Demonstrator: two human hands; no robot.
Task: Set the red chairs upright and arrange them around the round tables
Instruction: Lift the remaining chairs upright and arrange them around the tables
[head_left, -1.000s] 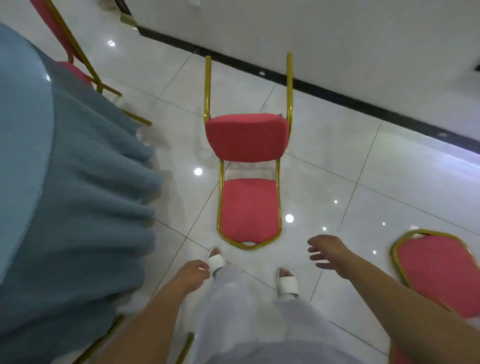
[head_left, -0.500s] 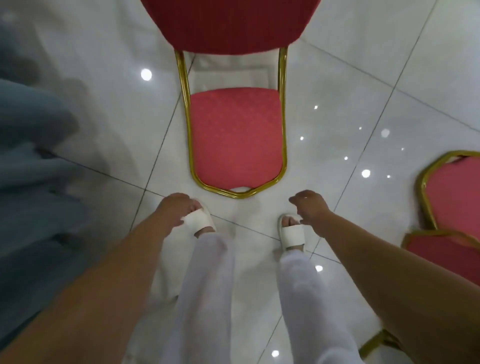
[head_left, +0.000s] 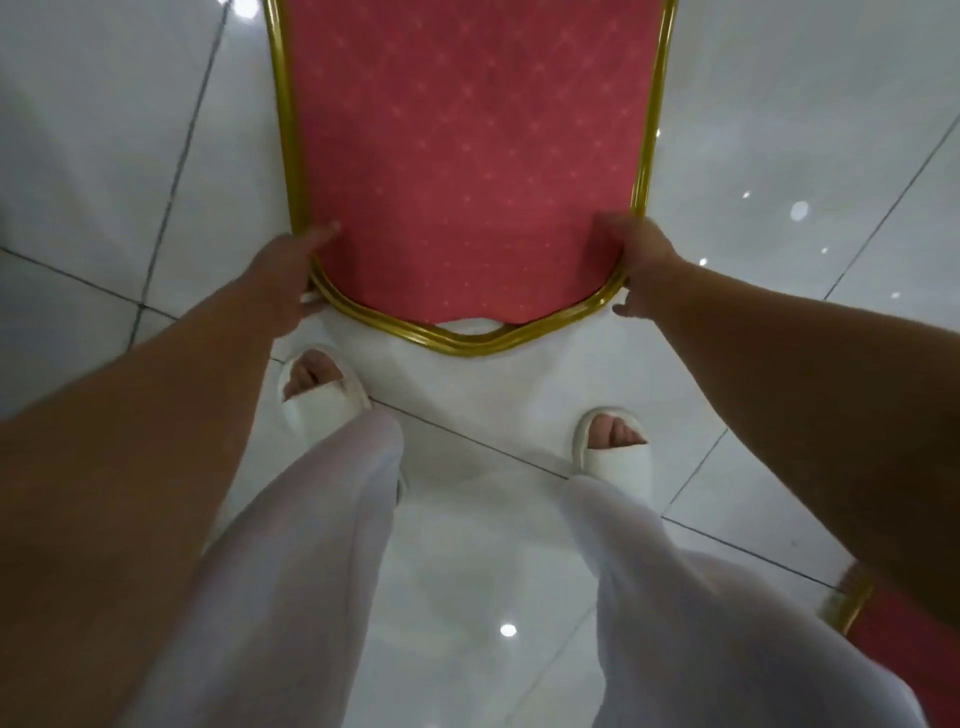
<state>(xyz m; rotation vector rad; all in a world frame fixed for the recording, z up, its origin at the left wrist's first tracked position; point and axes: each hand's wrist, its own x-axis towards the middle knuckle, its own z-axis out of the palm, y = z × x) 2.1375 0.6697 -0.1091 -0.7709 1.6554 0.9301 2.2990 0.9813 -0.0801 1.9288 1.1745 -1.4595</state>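
1. Brings the left hand (head_left: 291, 275) down onto the near left corner of the red padded chair with a gold tubular frame (head_left: 467, 156). No longer hangs free beside the foot as it did half a second back. Lays one of the fingers (head_left: 330, 228) flat on the red padding and tucks the rest round the gold tube, as far as can be seen.
2. Fills the upper middle of the view with the chair, far larger than a moment ago, so bends well down over it. Lies on its back on the glossy white tiled floor (head_left: 104, 130), backrest flat, top edge just beyond the two white open-toed slippers (head_left: 322, 410).
3. Closes the right hand (head_left: 641, 265) on the near right corner of the frame, fingers curled over the tube, thumb seemingly below the rim. Hovered short of it half a second back, touching nothing.
4. Shows, at the lower right edge, a corner of a second red chair with a gold rim (head_left: 898, 649), low by the floor and well apart from both hands.
5. Marks, in all likelihood, the end of the reach and a firm two-handed hold. Calls next for a swing of the backrest up onto the legs, then a carry to a round table, none in view here. Asks for an even pull on both corners against a slide on the shiny tiles.
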